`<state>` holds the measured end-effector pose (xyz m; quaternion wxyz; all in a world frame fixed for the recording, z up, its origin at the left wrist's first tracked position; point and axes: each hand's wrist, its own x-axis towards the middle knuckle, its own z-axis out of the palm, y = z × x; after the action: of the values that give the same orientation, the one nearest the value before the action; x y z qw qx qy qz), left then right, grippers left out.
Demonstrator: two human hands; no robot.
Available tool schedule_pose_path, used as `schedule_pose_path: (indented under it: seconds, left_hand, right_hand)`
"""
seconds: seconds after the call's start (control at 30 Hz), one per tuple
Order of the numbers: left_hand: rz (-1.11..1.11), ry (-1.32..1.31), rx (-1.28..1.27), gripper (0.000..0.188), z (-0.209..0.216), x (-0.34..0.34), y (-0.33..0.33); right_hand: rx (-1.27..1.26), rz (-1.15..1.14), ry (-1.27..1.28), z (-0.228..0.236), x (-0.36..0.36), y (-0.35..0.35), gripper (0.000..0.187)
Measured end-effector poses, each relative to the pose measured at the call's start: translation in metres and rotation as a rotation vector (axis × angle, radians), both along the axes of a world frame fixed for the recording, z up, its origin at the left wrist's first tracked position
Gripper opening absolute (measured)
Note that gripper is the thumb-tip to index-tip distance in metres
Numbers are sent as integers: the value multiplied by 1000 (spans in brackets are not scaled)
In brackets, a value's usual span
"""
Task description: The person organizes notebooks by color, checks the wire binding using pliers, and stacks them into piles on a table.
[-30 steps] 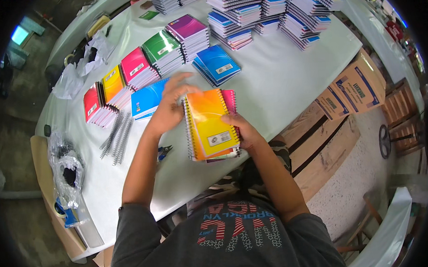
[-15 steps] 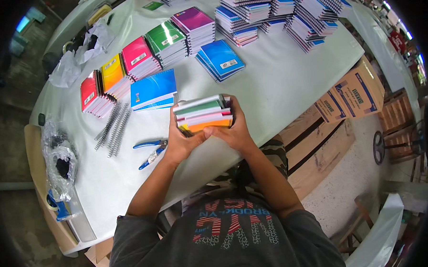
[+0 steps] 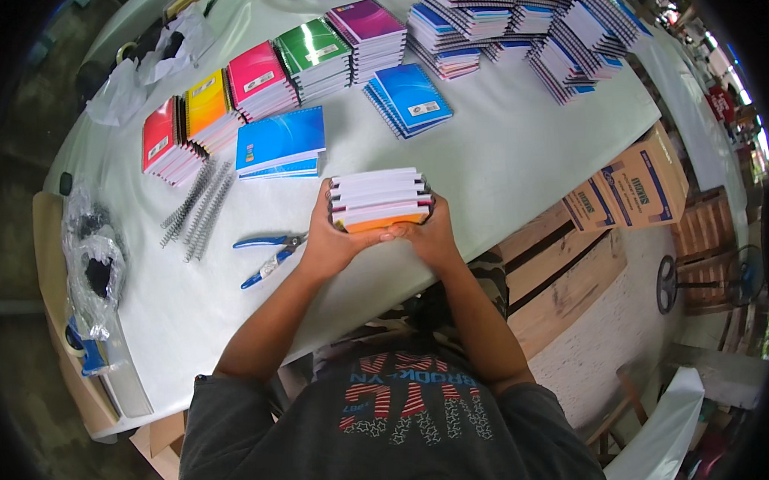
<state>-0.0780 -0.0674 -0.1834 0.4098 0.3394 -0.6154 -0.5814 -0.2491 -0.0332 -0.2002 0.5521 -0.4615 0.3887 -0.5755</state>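
Note:
Between my hands, above the near edge of the table, is a small stack of notebooks (image 3: 381, 197), its white page edges toward me and an orange cover at the bottom. My left hand (image 3: 330, 241) grips its left side and my right hand (image 3: 433, 234) its right, thumbs meeting along the lower edge. Just beyond lie blue notebooks (image 3: 281, 141) with no coil showing. Loose wire coils (image 3: 199, 209) rest left of them. Blue-handled pliers (image 3: 270, 255) lie open beside my left wrist.
A row of spiral notebook stacks runs behind: red (image 3: 162, 140), yellow (image 3: 207, 106), pink (image 3: 257, 74), green (image 3: 312, 50), purple (image 3: 367, 26). Blue spiral notebooks (image 3: 408, 100) lie right of it. Tall notebook piles (image 3: 512, 20) stand far right. A carton (image 3: 627, 186) sits beyond the table's right edge.
The held stack has gone from uneven and tilted, with a green cover showing, to level with its page edges lined up. Both hands still grip it; the whole view has shifted slightly.

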Motion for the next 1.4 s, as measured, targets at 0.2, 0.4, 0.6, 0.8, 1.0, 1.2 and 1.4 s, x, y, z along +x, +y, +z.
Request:
schedule_pose_path:
  seconds: [0.2,0.4,0.6,0.8,1.0,1.2,1.4]
  left_hand:
    - [-66,-84,1,71,-17,4,0]
    - [-5,-55,-32,70,25,9,4]
    - [621,-966,-596,55,62,111,-107]
    - [680,-1367,-542,34,67,219,-140]
    - [136,249,-493,10,92,82,-80]
    - [-212,-509,-882,36,56,18,-65]
    - [78,-670,-931,48,69,-15,-119]
  right_hand:
    - [-177,-64,32,-2,8,-3,74]
    - [-37,145,11,20,-2,-2,62]
    - [329,66,-560,0,-8,-3,47]
    - [352,-3,-621,-8,4,-13,40]
    - [404,189,-618,-6,-14,-10,57]
    - [401,309,-632,2,-20,-6,64]
    - [395,178,-708,1,-16,-7,53]
